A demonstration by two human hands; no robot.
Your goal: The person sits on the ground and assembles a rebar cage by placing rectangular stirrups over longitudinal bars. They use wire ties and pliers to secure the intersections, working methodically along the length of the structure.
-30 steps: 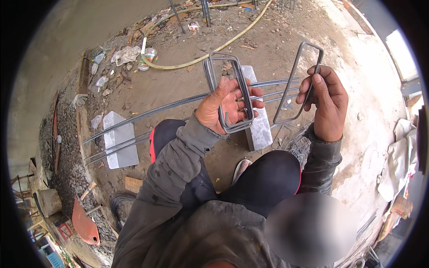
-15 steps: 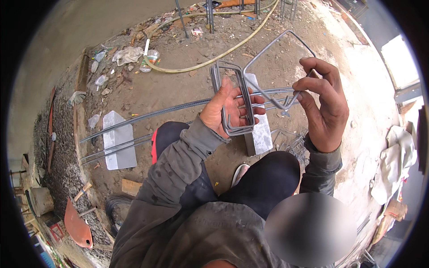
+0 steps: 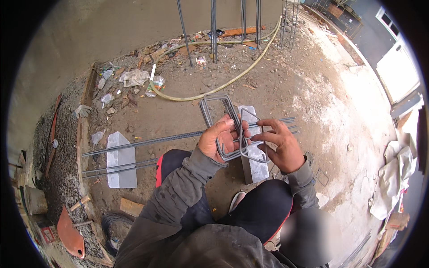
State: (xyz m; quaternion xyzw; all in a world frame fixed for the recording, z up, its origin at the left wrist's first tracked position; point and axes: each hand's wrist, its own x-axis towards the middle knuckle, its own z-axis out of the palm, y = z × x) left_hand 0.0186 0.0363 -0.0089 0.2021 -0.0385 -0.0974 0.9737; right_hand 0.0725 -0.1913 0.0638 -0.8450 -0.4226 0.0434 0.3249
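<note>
Gripping the bundle of wire loops in the left hand, over the straight rods, and pinching a single loop at its right side with the right hand — best to match corners first, then press flat without twisting.

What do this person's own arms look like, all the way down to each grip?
Both arms wear long, dark grey cloth sleeves. The left sleeve is wrinkled, with small dark marks; the right sleeve is grey too. The left grip and right grip are ungloved, five-fingered human hands.
</note>
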